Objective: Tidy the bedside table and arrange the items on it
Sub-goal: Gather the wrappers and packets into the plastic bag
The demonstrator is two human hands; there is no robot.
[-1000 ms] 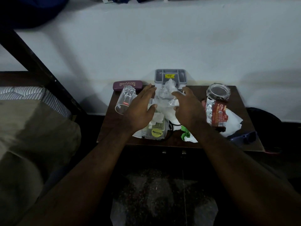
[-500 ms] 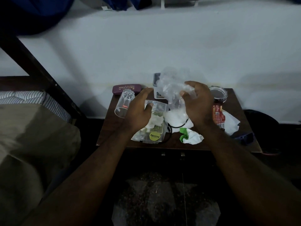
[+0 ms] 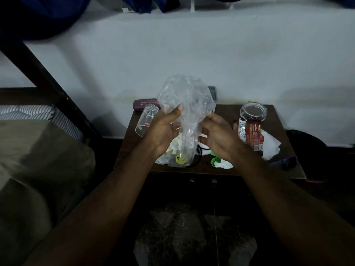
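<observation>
A crumpled clear plastic bag [image 3: 185,96] is held up over the dark wooden bedside table [image 3: 226,112]. My left hand [image 3: 163,129] pinches its left side and my right hand [image 3: 217,134] grips its right side lower down. Under the hands lies a clear packet with a yellow sticker [image 3: 177,157]. A drinking glass [image 3: 146,120] lies on its side at the table's left, in front of a maroon spectacle case [image 3: 146,104]. A glass jar [image 3: 253,113], a red snack wrapper [image 3: 251,134], white paper [image 3: 270,145] and a green-and-white scrap [image 3: 219,162] lie on the right.
A grey tray [image 3: 212,93] stands against the white wall behind the bag, mostly hidden. A black cord [image 3: 199,152] lies near the packet. A bed with a striped mattress [image 3: 34,114] and dark frame [image 3: 44,77] is on the left. A dark object [image 3: 286,163] sits at the table's right front corner.
The plastic bag has been lifted off the table and raised higher. My left hand left the packet and took hold of the bag beside my right hand.
</observation>
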